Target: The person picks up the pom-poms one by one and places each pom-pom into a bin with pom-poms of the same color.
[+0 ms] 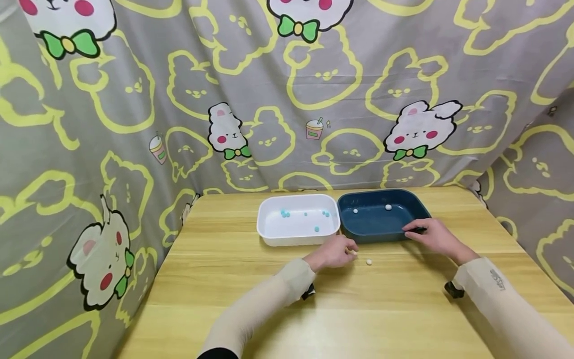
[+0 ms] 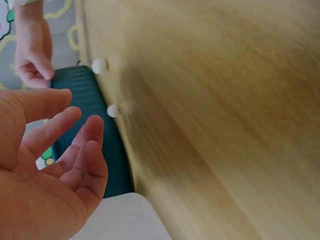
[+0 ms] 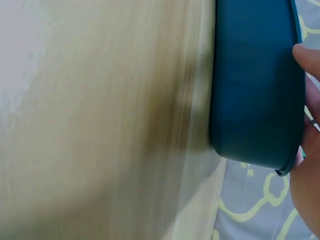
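Note:
My left hand (image 1: 336, 252) is low over the table in front of the two trays, fingers loosely bent and thumb apart, nothing between them. Just beyond its fingertips in the left wrist view lies a small white ball (image 2: 113, 111). A second white ball (image 1: 369, 262) rests on the wood a little to the right. My right hand (image 1: 432, 235) holds the dark blue tray (image 3: 257, 100) at its front right corner, thumb against the rim and the other fingers over it. Two white balls, one of them larger (image 1: 388, 207), sit inside that tray.
A white tray (image 1: 264, 234) stands directly left of the blue one, with several small light-blue balls (image 1: 316, 229) scattered in it. Both are near the back edge of the wooden table (image 1: 215, 279). Patterned grey cloth (image 1: 269, 164) hangs behind and along the sides.

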The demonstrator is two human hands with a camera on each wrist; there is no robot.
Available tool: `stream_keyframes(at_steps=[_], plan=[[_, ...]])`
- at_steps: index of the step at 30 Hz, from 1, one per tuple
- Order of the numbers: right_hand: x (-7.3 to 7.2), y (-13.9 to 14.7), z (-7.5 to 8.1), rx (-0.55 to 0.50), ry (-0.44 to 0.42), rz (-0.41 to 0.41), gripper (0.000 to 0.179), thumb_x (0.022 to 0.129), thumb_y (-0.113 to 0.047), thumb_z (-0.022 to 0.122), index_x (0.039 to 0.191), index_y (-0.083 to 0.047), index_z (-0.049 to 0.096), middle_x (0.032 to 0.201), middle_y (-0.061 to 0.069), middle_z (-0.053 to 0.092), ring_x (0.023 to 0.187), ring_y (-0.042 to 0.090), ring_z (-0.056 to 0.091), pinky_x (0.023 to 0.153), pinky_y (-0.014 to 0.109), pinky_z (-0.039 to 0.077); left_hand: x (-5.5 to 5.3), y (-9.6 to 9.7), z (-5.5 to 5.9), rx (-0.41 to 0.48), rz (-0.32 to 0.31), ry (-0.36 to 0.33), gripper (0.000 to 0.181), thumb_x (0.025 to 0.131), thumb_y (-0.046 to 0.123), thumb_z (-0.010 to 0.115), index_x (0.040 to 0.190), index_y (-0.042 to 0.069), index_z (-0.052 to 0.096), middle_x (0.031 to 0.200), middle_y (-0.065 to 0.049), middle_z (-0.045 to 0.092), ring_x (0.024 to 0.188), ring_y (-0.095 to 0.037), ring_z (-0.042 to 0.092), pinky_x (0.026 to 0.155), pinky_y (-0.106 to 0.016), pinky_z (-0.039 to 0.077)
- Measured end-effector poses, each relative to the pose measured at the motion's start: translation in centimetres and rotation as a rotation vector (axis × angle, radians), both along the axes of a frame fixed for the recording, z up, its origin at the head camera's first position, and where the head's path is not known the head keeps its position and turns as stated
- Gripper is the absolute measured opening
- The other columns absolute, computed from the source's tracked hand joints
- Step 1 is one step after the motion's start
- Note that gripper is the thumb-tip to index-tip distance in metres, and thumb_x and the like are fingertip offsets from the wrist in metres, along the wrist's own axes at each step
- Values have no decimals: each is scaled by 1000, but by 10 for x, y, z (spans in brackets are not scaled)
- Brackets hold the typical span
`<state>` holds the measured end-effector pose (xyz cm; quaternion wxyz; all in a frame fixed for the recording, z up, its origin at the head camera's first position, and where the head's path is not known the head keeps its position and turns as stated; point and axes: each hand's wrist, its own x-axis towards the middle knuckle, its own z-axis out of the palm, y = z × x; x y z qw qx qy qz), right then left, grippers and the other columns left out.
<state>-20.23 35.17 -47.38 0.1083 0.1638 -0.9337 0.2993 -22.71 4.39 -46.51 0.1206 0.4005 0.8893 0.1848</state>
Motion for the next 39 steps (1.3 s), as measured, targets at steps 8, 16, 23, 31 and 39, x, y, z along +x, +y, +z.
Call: stream_keyframes(at_steps=[8,16,23,31,39], plan=[[-1,2,-7,-20,34,19,11,85,-12,71,96,-12,75,94,4,70,85,13,61,68,24,48,-6,9,-11,-98,5,87,24,89,18,63,113,16,68,104,8,67,97,-7,59,84,-18,41],[1,3,-10,-36,14,1,8,85,-14,71,93,-13,75,91,1,69,82,5,58,68,22,47,-7,20,-12,-191,5,85,28,88,18,65,116,20,66,107,9,65,101,-8,57,87,-19,40],[1,1,-10,-37,-11,-19,7,86,-17,71,92,-14,75,90,1,69,82,5,58,67,23,46,-9,27,-14,-220,50,26,23,87,18,67,110,21,65,105,9,63,94,-6,57,80,-19,43],[-1,0,-8,-55,-16,-3,7,86,-15,71,92,-13,75,90,1,69,81,3,57,66,23,46,-12,29,-17,-219,55,39,8,87,14,66,85,21,63,84,11,60,71,-5,50,65,-17,38],[-5,-1,-5,-58,-18,0,7,86,-15,71,91,-13,75,91,2,69,81,3,57,66,22,46,-15,26,-15,-177,73,11,9,86,13,65,82,20,64,80,11,60,67,-6,50,60,-16,38]])
